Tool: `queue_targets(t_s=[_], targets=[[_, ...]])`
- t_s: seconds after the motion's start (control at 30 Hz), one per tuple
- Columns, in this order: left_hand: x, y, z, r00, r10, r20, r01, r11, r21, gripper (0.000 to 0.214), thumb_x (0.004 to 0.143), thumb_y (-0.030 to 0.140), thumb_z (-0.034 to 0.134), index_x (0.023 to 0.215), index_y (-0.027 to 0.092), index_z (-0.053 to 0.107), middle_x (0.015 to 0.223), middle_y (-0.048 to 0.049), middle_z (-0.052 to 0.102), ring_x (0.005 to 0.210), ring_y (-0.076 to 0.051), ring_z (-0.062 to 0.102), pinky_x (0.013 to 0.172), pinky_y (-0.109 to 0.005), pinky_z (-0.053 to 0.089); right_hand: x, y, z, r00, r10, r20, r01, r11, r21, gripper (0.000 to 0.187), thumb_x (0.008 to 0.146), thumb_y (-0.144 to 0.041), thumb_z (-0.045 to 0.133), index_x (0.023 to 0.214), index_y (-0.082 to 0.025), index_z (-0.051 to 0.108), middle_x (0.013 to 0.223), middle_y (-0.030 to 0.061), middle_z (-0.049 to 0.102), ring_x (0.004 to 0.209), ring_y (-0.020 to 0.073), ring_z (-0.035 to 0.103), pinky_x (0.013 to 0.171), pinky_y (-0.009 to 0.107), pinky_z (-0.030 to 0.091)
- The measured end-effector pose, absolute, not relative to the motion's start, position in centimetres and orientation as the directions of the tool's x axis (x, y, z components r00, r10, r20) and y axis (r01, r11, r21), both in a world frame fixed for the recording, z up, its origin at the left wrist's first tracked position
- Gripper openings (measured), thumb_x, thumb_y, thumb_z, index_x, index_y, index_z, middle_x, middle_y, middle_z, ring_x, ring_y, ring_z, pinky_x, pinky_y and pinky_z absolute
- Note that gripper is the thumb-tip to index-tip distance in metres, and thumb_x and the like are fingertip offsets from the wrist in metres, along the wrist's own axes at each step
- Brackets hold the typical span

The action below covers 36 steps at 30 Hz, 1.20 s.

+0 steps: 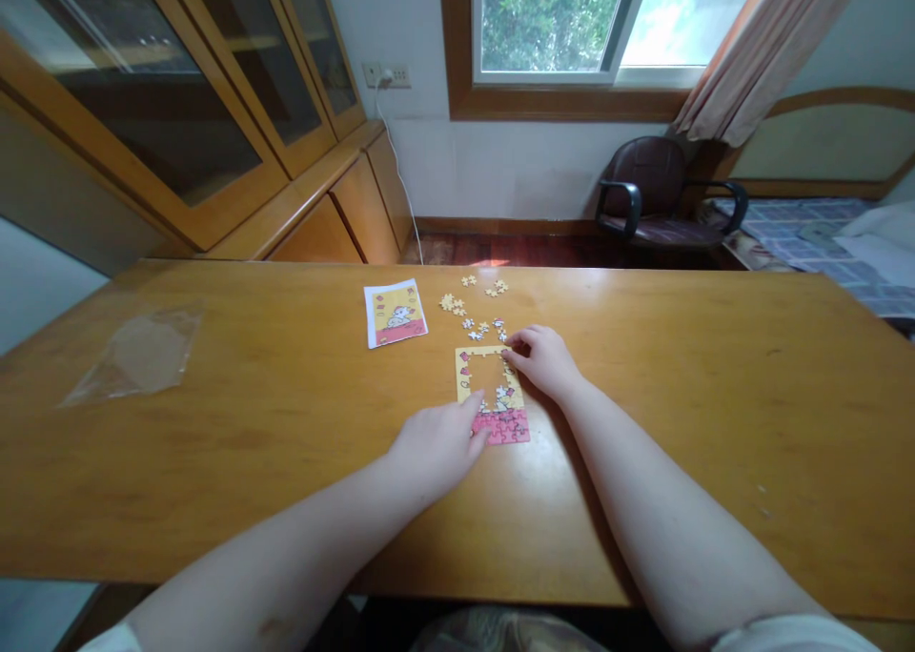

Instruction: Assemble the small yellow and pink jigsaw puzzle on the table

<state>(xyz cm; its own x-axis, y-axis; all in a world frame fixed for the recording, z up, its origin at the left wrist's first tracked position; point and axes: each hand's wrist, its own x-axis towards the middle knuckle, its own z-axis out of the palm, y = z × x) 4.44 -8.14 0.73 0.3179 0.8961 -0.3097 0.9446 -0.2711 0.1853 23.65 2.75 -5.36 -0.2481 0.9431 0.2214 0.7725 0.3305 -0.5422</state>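
A partly assembled jigsaw puzzle [509, 427] lies on the wooden table, with a yellow border, a pink lower strip and a gap in its middle. My left hand [437, 447] rests over its lower left side, fingers apart and touching the pieces. At the upper right corner, my right hand [543, 358] has its thumb and fingertips closed together on a small puzzle piece [505, 354], partly hidden by the fingers. Just beyond the puzzle are several loose pieces [484, 328], some showing white and black print. A heap of yellowish pieces [450, 302] lies farther back.
Left of the pieces lies a printed picture sheet [396, 313] with a white border. A clear plastic bag [147, 349] is on the table's left part. Past the far table edge stand a glass-fronted cabinet [286, 171] and a dark armchair [647, 190].
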Motion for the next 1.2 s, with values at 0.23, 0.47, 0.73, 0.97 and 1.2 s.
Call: queue_targets(t_s=[0.23, 0.47, 0.73, 0.97, 1.2], targets=[[3.5, -3.0, 2.7, 0.29, 0.937, -0.192, 0.952, -0.263, 0.154, 0.036, 0.092, 0.039, 0.04, 0.118, 0.024, 0.06, 0.107, -0.0086, 0.068, 0.095, -0.025, 0.064, 0.077, -0.035, 0.048, 23.8, 2.8, -5.5, -0.252, 0.94, 0.228, 0.772, 0.337, -0.539, 0.014, 0.078, -0.033, 0.069, 0.085, -0.021, 0.069, 0.087, 0.0038, 0.067, 0.085, 0.0187, 0.058, 0.08, 0.031, 0.043], [2.4, 5.7, 1.0, 0.282, 0.956, -0.081, 0.959, -0.277, 0.069, 0.034, 0.089, 0.028, 0.044, 0.118, 0.021, 0.061, 0.119, -0.0099, 0.06, 0.103, -0.024, 0.059, 0.085, -0.034, 0.045, 23.7, 2.8, -5.4, -0.245, 0.946, 0.214, 0.772, 0.324, -0.548, 0.013, 0.077, -0.032, 0.07, 0.084, -0.021, 0.069, 0.086, 0.0035, 0.067, 0.084, 0.0185, 0.058, 0.08, 0.031, 0.042], [3.2, 8.3, -0.6, 0.378, 0.911, -0.166, 0.925, -0.379, 0.027, 0.033, 0.09, 0.033, 0.047, 0.118, 0.025, 0.063, 0.115, -0.009, 0.058, 0.098, -0.022, 0.06, 0.084, -0.031, 0.044, 23.8, 2.9, -5.3, -0.245, 0.948, 0.204, 0.781, 0.318, -0.537, 0.015, 0.077, -0.032, 0.07, 0.086, -0.02, 0.069, 0.086, 0.004, 0.067, 0.084, 0.0186, 0.058, 0.08, 0.031, 0.042], [3.1, 9.2, -0.1, 0.414, 0.89, -0.193, 0.907, -0.422, -0.001, 0.032, 0.087, 0.03, 0.049, 0.113, 0.026, 0.066, 0.112, -0.0084, 0.06, 0.093, -0.021, 0.06, 0.081, -0.03, 0.044, 23.5, 2.8, -5.1, -0.24, 0.95, 0.2, 0.783, 0.311, -0.538, 0.013, 0.077, -0.03, 0.07, 0.086, -0.021, 0.069, 0.086, 0.0039, 0.067, 0.084, 0.0186, 0.058, 0.08, 0.031, 0.042], [3.5, 9.8, 0.4, 0.424, 0.882, -0.207, 0.899, -0.437, -0.019, 0.026, 0.082, 0.028, 0.055, 0.103, 0.024, 0.07, 0.11, -0.0067, 0.062, 0.095, -0.021, 0.06, 0.081, -0.029, 0.044, 23.6, 2.9, -5.3, -0.243, 0.948, 0.207, 0.78, 0.318, -0.539, 0.014, 0.077, -0.032, 0.07, 0.086, -0.021, 0.069, 0.087, 0.0039, 0.068, 0.085, 0.0192, 0.059, 0.081, 0.031, 0.042]])
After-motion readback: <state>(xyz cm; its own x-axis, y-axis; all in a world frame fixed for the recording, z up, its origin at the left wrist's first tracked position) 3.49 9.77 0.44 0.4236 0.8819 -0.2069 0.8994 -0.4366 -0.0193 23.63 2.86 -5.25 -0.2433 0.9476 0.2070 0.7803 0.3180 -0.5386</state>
